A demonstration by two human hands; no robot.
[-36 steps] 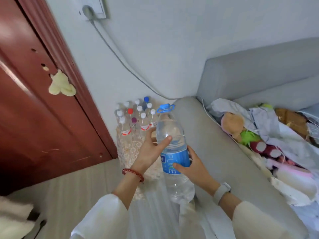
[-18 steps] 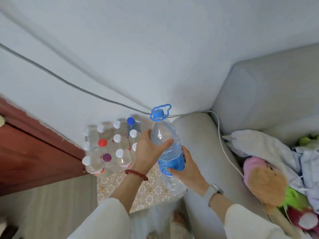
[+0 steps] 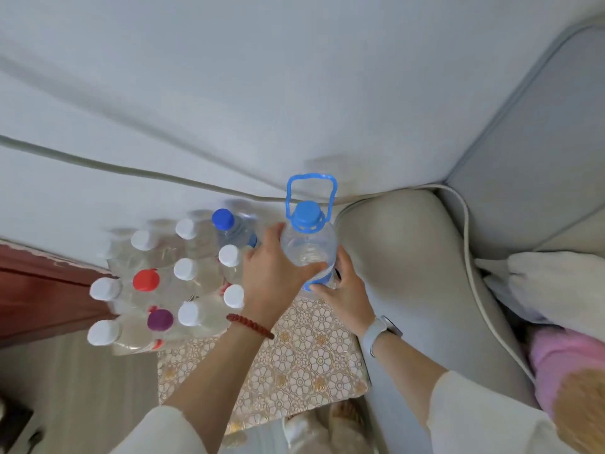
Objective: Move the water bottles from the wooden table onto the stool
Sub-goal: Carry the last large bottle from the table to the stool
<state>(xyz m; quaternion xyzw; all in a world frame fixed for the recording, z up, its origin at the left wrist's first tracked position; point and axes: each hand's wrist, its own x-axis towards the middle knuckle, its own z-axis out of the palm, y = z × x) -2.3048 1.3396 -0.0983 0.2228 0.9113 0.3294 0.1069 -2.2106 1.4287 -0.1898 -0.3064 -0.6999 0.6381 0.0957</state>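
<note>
Pale wall fills the upper view, with a grey cable (image 3: pixel 137 172) running along it to a grey sofa arm (image 3: pixel 402 257) on the right, and below it a surface covered by a floral-patterned cloth (image 3: pixel 304 362); whether this is the stool cannot be told from this view. Both hands hold the large bottle (image 3: pixel 309 244), upright over the far right corner of the cloth, just beside the sofa arm: the left hand (image 3: pixel 271 276) wraps its fingers round the shoulder and upper body, and the right hand (image 3: pixel 343 290) curls round the lower side near the blue label. The bottle looks clear, thin-walled and mostly full, so it is probably heavy and a little yielding under a squeeze, with smooth sides that could slip; a two-handed hold round the body seems sound, and the blue carry handle (image 3: pixel 311 191) looped over the cap offers another place to take it. To its left stands a tight cluster of small bottles (image 3: pixel 170 283): by their caps I count about twelve, nine white, one red, one purple and one blue, though the far ones are blurred. These should be light and easy to pick up by the neck.
</note>
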